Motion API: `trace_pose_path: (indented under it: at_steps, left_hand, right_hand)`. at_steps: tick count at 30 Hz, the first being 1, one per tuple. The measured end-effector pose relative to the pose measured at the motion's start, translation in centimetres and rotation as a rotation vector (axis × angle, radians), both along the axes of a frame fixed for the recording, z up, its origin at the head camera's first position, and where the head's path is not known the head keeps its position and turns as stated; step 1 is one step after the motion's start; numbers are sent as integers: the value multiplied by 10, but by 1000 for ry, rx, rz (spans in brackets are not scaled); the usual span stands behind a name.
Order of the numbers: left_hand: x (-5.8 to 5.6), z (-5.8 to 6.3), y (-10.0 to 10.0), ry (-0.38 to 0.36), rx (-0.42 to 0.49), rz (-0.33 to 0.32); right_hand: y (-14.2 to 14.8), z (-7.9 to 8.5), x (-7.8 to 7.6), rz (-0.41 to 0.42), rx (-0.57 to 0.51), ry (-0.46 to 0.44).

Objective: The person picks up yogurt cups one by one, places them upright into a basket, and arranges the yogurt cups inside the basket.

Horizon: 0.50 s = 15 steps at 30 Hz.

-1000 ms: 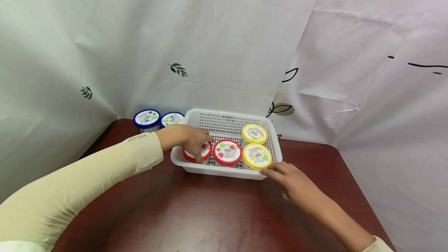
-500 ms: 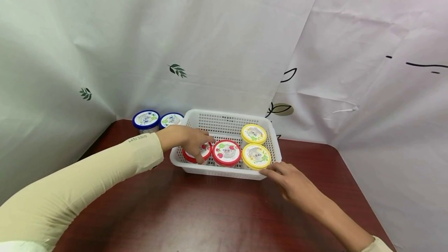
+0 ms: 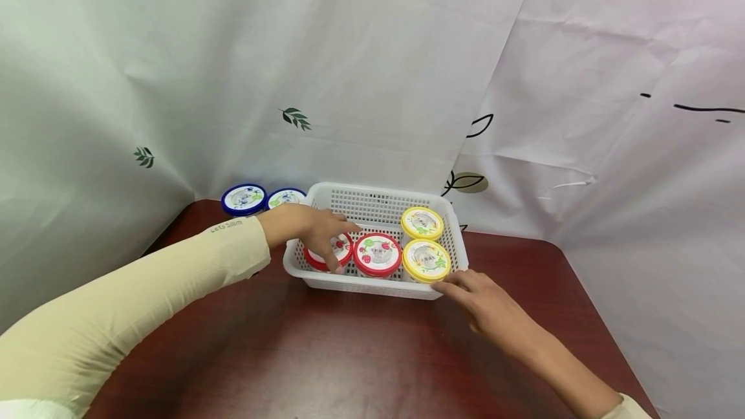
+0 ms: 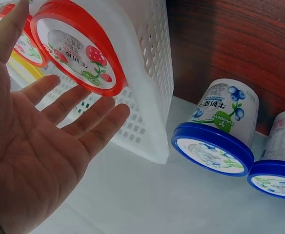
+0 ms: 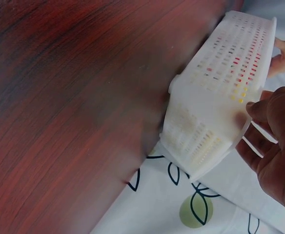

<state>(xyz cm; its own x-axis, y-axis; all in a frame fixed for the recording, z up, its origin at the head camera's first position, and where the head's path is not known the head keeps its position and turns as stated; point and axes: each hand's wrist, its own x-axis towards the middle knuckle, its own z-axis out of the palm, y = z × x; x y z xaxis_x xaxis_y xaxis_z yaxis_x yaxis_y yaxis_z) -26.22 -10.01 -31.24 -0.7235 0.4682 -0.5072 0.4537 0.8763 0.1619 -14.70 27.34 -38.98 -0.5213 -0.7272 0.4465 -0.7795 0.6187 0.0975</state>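
Observation:
My left hand (image 3: 311,228) hovers over the left end of a white perforated plastic basket (image 3: 361,284). Its fingers are spread above a red-lidded tub (image 4: 79,53) with strawberries printed on the lid, partly covered by the hand in the head view. Beside that tub stands a second red-lidded tub (image 3: 378,255). Two yellow-lidded tubs, a front one (image 3: 427,260) and a back one (image 3: 422,222), occupy the basket's right end. At the front right corner, my right hand (image 3: 495,306) pinches the basket's rim, thumb outside and fingers behind it in the right wrist view.
Two blue-lidded tubs with blueberry prints, one at the far left (image 3: 244,198) and one close to the basket (image 3: 286,196), stand on the dark red table (image 3: 349,354). A pale printed cloth (image 3: 378,83) hangs right behind the table and along its sides.
My left hand has shifted very slightly to the right over the red-lidded tub. The right hand, basket and tubs stay in place.

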Motion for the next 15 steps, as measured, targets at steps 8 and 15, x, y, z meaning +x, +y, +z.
trace_pose_path:
  at_steps: [8,15]
  left_hand:
    - [2,3,-9,15,14,-14]
    - [-1,6,-17,27,34,-25]
  right_hand:
    - [0,0,0,-9,5,-11]
    - [0,-1,1,-11,2,-9]
